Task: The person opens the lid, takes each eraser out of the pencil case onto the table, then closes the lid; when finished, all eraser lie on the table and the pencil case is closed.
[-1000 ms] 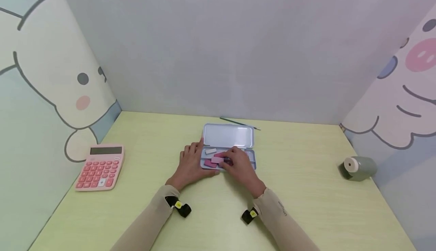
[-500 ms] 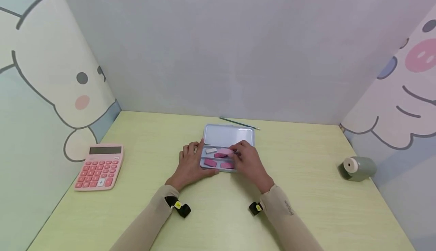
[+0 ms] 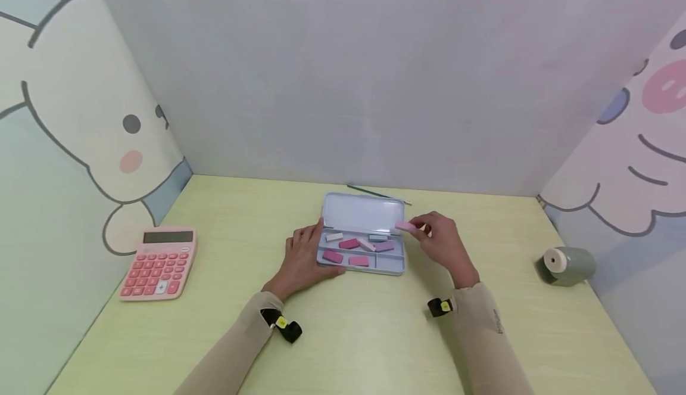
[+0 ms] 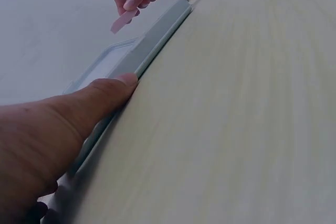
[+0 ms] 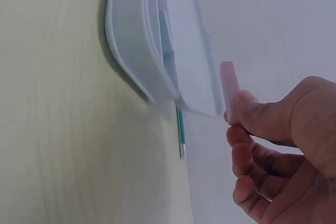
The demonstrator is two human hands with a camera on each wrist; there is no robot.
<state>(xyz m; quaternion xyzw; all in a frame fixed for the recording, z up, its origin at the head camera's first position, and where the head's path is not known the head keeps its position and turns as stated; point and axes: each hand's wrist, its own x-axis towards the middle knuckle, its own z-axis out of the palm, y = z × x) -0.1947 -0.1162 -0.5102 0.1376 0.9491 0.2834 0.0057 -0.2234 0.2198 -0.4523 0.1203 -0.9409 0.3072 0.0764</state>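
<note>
A pale blue pencil case [image 3: 390, 266] lies with its lid [image 3: 363, 211] tipped back, in the middle of the table. Its compartments hold several small block erasers, among them a white one [image 3: 334, 236], a purple one [image 3: 384, 246] and a magenta one [image 3: 333, 256]. My left hand [image 3: 302, 259] rests against the case's left end, its straight thumb [image 4: 113, 90] pressing the front wall. My right hand [image 3: 442, 241] pinches a light pink eraser [image 5: 230, 85] between thumb and fingers, raised off the table beside the case's right end.
Behind the lid lies a dark green pencil [image 3: 377, 194]. A pink calculator [image 3: 158, 263] sits at the left table edge. Far right, a grey-green cylindrical thing with a pale round end [image 3: 568, 266] lies on its side. Walls stand at the back and both sides.
My right hand has lifted the light pink eraser out of the case and moved right, uncovering the right-hand compartments. The left hand has stayed at the case's left end.
</note>
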